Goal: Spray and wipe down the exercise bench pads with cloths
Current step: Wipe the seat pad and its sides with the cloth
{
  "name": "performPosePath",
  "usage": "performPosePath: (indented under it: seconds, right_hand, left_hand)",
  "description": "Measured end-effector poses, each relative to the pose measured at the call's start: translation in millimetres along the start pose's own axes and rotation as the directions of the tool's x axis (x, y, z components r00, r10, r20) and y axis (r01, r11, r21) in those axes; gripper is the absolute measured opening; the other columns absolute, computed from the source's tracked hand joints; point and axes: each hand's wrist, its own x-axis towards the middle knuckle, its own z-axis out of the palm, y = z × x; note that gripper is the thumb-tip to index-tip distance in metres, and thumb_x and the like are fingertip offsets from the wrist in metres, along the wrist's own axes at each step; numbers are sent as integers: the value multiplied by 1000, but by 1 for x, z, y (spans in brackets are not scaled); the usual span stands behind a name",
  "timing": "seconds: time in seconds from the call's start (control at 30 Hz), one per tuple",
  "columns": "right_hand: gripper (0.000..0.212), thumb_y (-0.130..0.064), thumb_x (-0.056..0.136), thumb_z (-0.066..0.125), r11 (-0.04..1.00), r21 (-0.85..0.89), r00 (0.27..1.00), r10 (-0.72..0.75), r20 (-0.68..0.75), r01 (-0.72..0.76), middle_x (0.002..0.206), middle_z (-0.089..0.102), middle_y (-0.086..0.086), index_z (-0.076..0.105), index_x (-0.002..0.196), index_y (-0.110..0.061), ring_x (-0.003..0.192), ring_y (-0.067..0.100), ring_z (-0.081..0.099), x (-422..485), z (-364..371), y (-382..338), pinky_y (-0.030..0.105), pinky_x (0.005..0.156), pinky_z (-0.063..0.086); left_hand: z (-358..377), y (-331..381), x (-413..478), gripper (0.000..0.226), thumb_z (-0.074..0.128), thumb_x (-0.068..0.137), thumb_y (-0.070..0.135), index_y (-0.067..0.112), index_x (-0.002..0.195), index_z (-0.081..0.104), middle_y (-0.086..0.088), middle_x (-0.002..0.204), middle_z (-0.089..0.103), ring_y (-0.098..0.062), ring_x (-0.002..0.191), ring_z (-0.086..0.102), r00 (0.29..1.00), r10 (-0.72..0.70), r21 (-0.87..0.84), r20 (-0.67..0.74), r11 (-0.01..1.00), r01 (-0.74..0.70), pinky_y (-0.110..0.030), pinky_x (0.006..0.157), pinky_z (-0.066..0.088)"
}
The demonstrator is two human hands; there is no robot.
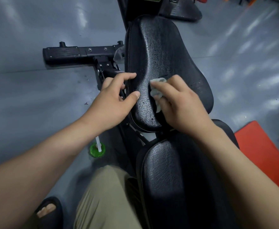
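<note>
I judge the job roughly midway: the bench's far pad is beaded with spray and only partly wiped, and I cannot tell if the near pad is done. My left hand grips the far pad's left edge, fingers curled round it. My right hand clutches the bunched cloth, pressing it onto that pad.

On far pad a cloth, nearer pad before it, bottle, perhaps, on floor left.
</note>
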Motion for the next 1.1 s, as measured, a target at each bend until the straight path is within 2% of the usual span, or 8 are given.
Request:
performPosePath:
  seconds: [0.2,0.3,0.37,0.5,0.67,0.8,1.0,1.1]
  right_hand:
    - [31,-31,100,58,982,-25,976,183,-117,-187,110,59,8,66,129,-23,100,27,62,24,-1,21,41,83,54]
    - [32,-29,98,61,996,-25,995,83,-60,-84,110,60,6,66,128,-18,101,24,61,26,5,6,34,82,49]
    - [33,-31,98,61,1000,-6,1000,26,9,-26,110,59,5,65,128,-20,100,25,61,29,3,4,35,81,52]
    - [31,-37,100,56,974,-21,969,223,-103,-226,115,59,7,66,126,-22,102,30,61,50,-1,18,39,83,51]
    - [35,-39,98,55,999,-36,999,37,-4,-37,116,57,3,63,128,-24,101,28,62,52,6,2,43,76,54]
    - [32,-41,98,55,977,-35,975,206,-83,-210,116,57,2,63,127,-30,103,28,61,63,1,14,45,81,53]
    - [35,-21,90,62,991,80,985,-115,128,105,107,57,1,64,125,-18,97,23,62,24,-3,-17,41,80,53]
    - [32,-31,95,61,994,61,988,-96,124,89,108,58,-5,64,126,-26,99,18,62,23,-6,-11,39,81,54]
  left_hand:
    - [-1,2,-2,43,66,95,40,57,130,47,22,109,40,9,70,51,1000,-12,-5,7,1000,12,-11,79,40]
    - [-1,2,-2,44,66,95,37,53,132,49,23,108,38,10,77,50,1000,-10,-13,3,1000,10,-4,77,38]
    - [-1,3,-1,44,66,95,38,54,132,48,22,108,39,12,74,50,1000,-16,-11,1,1000,16,-5,77,38]
    - [-1,6,-2,45,66,95,38,50,135,49,20,107,39,13,71,50,1000,-29,4,3,1000,29,-8,79,40]
    - [-3,6,-2,46,64,94,43,53,136,48,20,108,41,3,64,51,999,-50,33,16,998,49,-26,87,48]
    - [-6,5,-4,46,62,97,39,54,139,48,22,110,42,7,69,51,996,-69,18,48,998,68,-19,83,42]
    - [-12,-1,1,51,51,100,20,60,132,52,24,114,47,-9,92,61,986,-132,-99,103,985,142,-32,84,52]
    - [-14,-4,2,59,49,96,15,68,121,52,22,116,50,-12,98,62,983,-143,-116,118,981,157,-31,81,51]
